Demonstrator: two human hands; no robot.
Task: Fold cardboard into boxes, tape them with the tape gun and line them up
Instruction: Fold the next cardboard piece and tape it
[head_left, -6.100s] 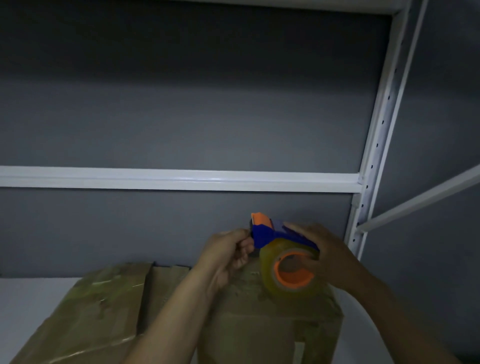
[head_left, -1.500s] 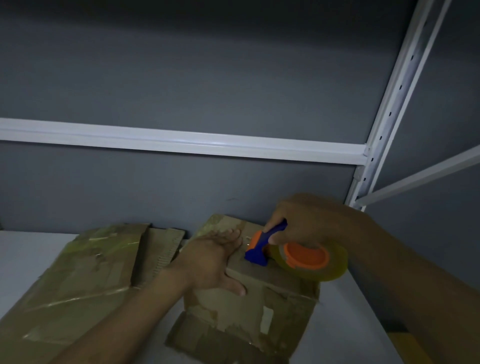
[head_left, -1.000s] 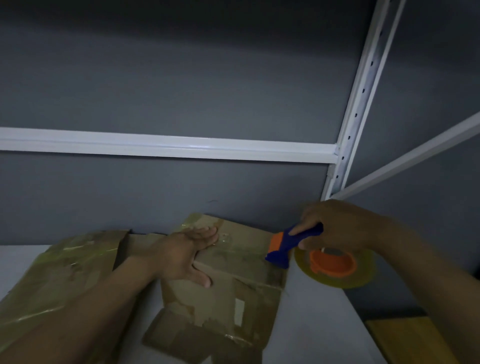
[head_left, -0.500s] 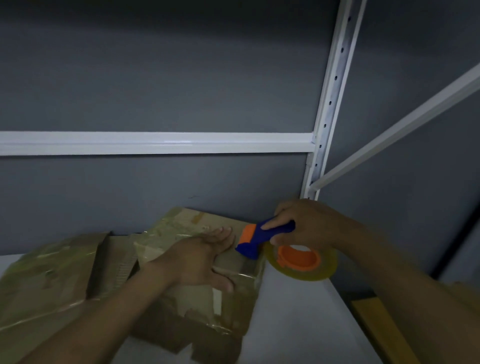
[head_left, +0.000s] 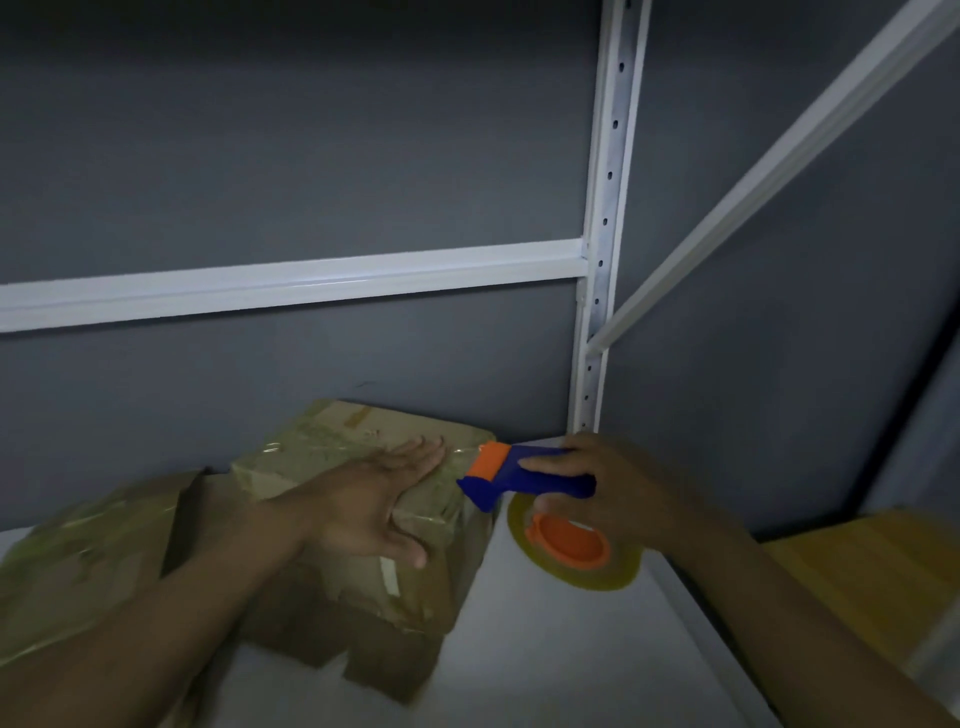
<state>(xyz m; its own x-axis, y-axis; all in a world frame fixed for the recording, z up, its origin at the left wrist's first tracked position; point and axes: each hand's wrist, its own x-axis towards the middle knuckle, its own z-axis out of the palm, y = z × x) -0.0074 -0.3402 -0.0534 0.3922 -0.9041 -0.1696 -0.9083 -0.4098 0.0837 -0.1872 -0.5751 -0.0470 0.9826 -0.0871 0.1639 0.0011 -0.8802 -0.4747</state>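
A worn cardboard box (head_left: 332, 441) with old tape on it stands on the white shelf (head_left: 550, 649) against the grey wall. My left hand (head_left: 374, 499) lies flat on its top, fingers straight, pressing down. My right hand (head_left: 608, 488) grips the blue handle of the tape gun (head_left: 519, 475). The gun's orange and blue head is at the box's upper right edge. Its roll of clear tape (head_left: 576, 551) on an orange hub hangs beside the box, above the shelf.
A second taped cardboard box (head_left: 88, 561) sits to the left, touching the first. A white perforated upright (head_left: 605, 223) and crossbars frame the shelf. Yellowish cardboard (head_left: 878, 566) lies at the lower right, off the shelf.
The tape gun has travelled rightward across the box top to its right edge. My left hand stays flat on the box. My head has turned right.
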